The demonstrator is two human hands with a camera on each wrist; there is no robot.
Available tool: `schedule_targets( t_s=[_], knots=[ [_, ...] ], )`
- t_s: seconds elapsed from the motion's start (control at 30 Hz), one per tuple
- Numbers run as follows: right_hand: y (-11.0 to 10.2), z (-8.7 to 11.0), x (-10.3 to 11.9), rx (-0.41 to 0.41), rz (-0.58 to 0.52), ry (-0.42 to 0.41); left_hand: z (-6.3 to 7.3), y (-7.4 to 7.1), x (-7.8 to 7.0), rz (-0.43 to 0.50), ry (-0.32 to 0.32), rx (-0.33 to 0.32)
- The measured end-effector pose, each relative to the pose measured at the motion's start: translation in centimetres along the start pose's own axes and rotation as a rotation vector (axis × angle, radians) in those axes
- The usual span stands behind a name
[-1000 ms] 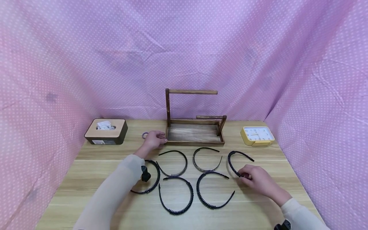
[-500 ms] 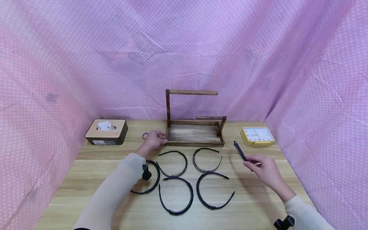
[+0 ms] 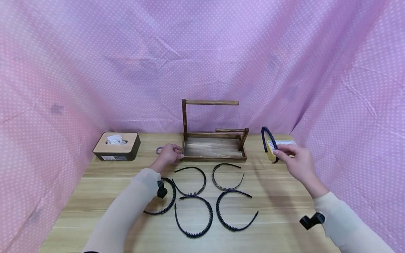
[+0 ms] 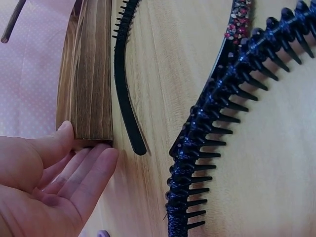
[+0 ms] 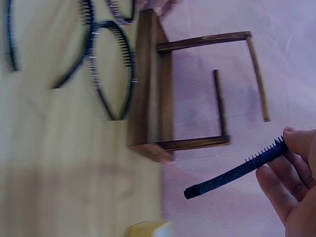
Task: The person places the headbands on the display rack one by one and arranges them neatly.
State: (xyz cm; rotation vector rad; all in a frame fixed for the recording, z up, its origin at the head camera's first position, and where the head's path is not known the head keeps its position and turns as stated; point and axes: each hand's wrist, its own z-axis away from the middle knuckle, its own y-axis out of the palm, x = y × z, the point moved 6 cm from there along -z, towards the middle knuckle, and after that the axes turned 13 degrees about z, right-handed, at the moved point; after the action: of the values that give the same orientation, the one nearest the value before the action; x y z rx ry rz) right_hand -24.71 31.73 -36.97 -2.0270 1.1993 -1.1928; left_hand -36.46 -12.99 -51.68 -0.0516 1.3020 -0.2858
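Note:
My right hand [image 3: 299, 162] pinches a dark toothed headband [image 3: 269, 131] between thumb and fingers, raised above the table in front of the clock. In the right wrist view this headband [image 5: 232, 174] points away from the fingertips. My left hand [image 3: 169, 154] holds the left front corner of a wooden stand [image 3: 215, 158] that has a tray base and two bars; in the left wrist view the thumb lies at the upper edge and the fingers at the end. Several more headbands lie on the table, among them a headband [image 3: 205, 178] and a larger headband [image 3: 218, 208]. The left forearm partly covers another headband [image 3: 174, 196].
A tissue box [image 3: 128, 154] stands at the back left. A yellow clock [image 3: 270, 154] sits at the back right, partly hidden by the right hand and headband. Beside the left hand lies a small purple ring [image 3: 159, 150]. Pink dotted cloth [image 3: 202, 63] hangs behind and at the sides.
My right hand has lifted the headband off the table and carried it up and back, turning it upright in front of the clock. The left hand stays at the stand.

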Motion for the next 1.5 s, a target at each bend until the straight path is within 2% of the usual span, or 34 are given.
schedule_targets(
  t_s=[0.17,0.27,0.43,0.67,0.8,1.0,1.5],
  knots=[
    [-1.0,-3.2,1.2,-0.052,-0.024,0.012,-0.1,0.1,-0.1,-0.007,-0.003,0.0],
    [-1.0,-5.1,1.9,-0.052,-0.09,0.037,0.0,0.0,-0.1,-0.008,-0.013,-0.002],
    [0.0,-7.7,3.2,-0.041,-0.223,0.081,-0.1,-0.3,0.0,0.003,-0.013,-0.004],
    [2.7,-10.4,4.5,-0.083,-0.3,0.099,-0.2,-0.6,0.1,-0.002,-0.027,-0.002],
    [4.3,-11.3,5.2,-0.073,-0.337,0.123,-0.2,-0.5,0.0,0.004,-0.03,-0.001],
    [6.4,-12.0,6.9,-0.008,-0.39,0.151,0.1,-0.1,-0.4,-0.003,-0.038,-0.004],
    [11.1,-12.5,12.3,0.073,-0.478,0.107,0.1,-0.1,-0.4,-0.012,-0.035,-0.014]
  ],
)
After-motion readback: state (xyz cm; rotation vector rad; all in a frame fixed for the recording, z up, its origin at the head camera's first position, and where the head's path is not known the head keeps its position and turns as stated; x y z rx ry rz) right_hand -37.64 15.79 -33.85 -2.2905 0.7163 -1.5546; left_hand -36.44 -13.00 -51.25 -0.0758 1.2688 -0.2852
